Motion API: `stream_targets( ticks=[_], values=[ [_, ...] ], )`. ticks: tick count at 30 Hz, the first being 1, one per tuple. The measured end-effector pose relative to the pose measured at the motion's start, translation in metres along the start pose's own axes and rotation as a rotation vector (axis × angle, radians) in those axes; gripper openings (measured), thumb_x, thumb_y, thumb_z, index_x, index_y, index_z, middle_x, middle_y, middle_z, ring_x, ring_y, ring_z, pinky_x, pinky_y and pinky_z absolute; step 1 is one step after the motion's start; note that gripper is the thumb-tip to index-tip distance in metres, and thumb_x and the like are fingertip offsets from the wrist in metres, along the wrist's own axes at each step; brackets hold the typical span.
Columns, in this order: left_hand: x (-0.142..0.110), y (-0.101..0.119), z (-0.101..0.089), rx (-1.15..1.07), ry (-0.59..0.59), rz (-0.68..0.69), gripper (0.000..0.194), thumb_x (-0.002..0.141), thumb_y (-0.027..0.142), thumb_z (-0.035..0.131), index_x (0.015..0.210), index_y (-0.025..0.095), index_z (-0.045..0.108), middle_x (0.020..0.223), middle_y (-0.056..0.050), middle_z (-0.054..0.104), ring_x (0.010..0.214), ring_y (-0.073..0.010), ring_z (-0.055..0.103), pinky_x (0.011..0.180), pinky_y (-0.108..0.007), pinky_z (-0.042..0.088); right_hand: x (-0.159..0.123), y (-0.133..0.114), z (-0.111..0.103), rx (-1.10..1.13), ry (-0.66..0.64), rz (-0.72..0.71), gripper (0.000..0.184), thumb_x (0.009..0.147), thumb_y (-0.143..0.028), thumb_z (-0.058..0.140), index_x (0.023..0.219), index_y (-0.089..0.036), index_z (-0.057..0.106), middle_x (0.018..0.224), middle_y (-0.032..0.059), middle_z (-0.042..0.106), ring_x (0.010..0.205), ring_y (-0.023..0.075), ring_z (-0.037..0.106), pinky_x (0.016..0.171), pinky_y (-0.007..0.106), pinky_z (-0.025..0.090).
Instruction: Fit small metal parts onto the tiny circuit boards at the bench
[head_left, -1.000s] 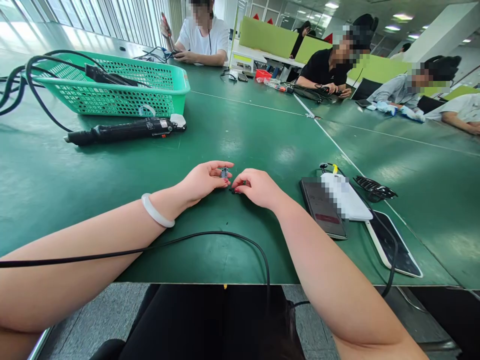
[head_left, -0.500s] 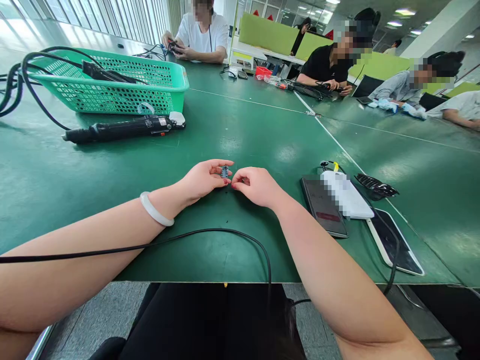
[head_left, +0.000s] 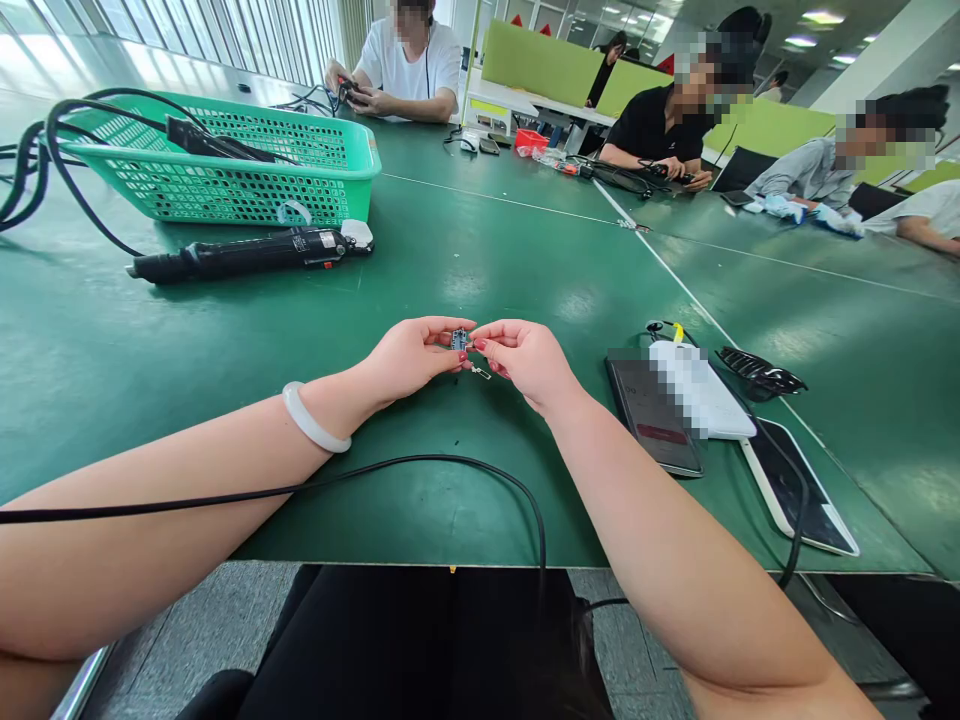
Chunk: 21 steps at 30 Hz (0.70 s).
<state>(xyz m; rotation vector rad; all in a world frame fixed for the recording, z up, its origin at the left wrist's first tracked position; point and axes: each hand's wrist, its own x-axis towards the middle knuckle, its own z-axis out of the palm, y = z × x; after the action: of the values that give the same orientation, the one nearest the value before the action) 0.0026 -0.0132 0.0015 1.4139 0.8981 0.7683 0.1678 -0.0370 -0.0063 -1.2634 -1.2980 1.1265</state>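
My left hand point(head_left: 409, 356) pinches a small blue circuit board point(head_left: 459, 339) between thumb and fingers, just above the green table point(head_left: 480, 260). My right hand point(head_left: 525, 362) is closed in a pinch right beside the board, fingertips touching it, and holds a small metal part point(head_left: 481, 373) that hangs below the fingers. A white bangle point(head_left: 315, 422) sits on my left wrist. A black cable point(head_left: 420, 467) crosses over my left forearm and drops off the table's front edge.
A black electric screwdriver point(head_left: 247, 254) lies at the left in front of a green basket point(head_left: 225, 170) with cables. Two phones point(head_left: 654, 415) and a white pack point(head_left: 701, 390) lie at the right. Other people sit working at the far side.
My right hand rose from the table with a small metal part and moved up against the board in my left hand. The left hand stayed nearly still.
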Motion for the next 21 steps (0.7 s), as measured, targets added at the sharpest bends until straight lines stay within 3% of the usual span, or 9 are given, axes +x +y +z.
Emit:
stream_targets(
  ticks=[8, 14, 21],
  values=[
    [0.001, 0.0, -0.002, 0.087, 0.006, 0.039, 0.047, 0.072, 0.015, 0.067, 0.118, 0.012, 0.061, 0.098, -0.009, 0.071, 0.085, -0.0178, 0.068, 0.089, -0.037, 0.052, -0.001, -0.002, 0.007, -0.133, 0.1, -0.062, 0.011, 0.072, -0.023, 0.063, 0.079, -0.016, 0.068, 0.068, 0.0014, 0.069, 0.05, 0.0077, 0.053, 0.051, 0.024, 0.044],
    [0.001, -0.002, -0.004, 0.095, 0.0, 0.057, 0.048, 0.071, 0.015, 0.066, 0.119, 0.013, 0.062, 0.091, -0.007, 0.073, 0.086, -0.0184, 0.068, 0.09, -0.037, 0.051, -0.004, 0.0, 0.013, -0.276, 0.174, -0.161, 0.013, 0.076, -0.02, 0.057, 0.081, -0.018, 0.069, 0.077, 0.0025, 0.072, 0.068, 0.0135, 0.065, 0.066, 0.028, 0.051],
    [0.0, -0.001, -0.004, 0.103, 0.004, 0.062, 0.051, 0.071, 0.017, 0.068, 0.122, 0.015, 0.062, 0.094, -0.006, 0.073, 0.092, -0.0197, 0.067, 0.093, -0.038, 0.05, -0.008, -0.001, 0.017, -0.392, 0.198, -0.291, 0.013, 0.079, -0.019, 0.056, 0.08, -0.02, 0.069, 0.079, 0.001, 0.072, 0.07, 0.0133, 0.066, 0.069, 0.027, 0.052]
  ],
)
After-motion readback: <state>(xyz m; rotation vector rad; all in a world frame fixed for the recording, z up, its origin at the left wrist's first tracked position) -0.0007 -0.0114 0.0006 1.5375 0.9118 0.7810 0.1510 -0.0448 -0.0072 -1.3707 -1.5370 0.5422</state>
